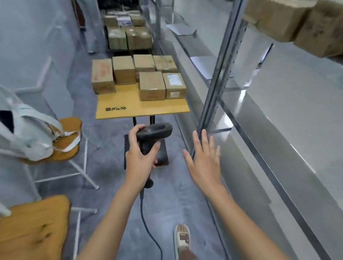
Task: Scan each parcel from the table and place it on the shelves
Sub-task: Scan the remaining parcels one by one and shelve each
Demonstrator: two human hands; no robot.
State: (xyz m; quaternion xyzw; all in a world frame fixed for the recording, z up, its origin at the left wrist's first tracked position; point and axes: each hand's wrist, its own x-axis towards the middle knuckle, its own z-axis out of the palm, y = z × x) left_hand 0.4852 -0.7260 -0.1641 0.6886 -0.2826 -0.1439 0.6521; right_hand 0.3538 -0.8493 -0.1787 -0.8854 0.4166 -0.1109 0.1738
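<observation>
Several brown cardboard parcels [151,85] stand on a small yellow wooden table [120,111] ahead of me. My left hand [139,156] grips the handle of a black corded barcode scanner [153,131], held short of the table's near edge. To its right, my right hand [203,160] is empty with its fingers spread, beside an upright post of the metal shelves [275,98]. More cardboard parcels [304,18] sit on an upper shelf at the right.
Two wooden chairs stand on the left; the farther chair [68,147] holds a white bag [24,131], the nearer chair [26,242] is bare. More boxes [128,34] are stacked beyond the table. The scanner's cable [149,231] hangs to the grey floor. My shoe [182,240] is below.
</observation>
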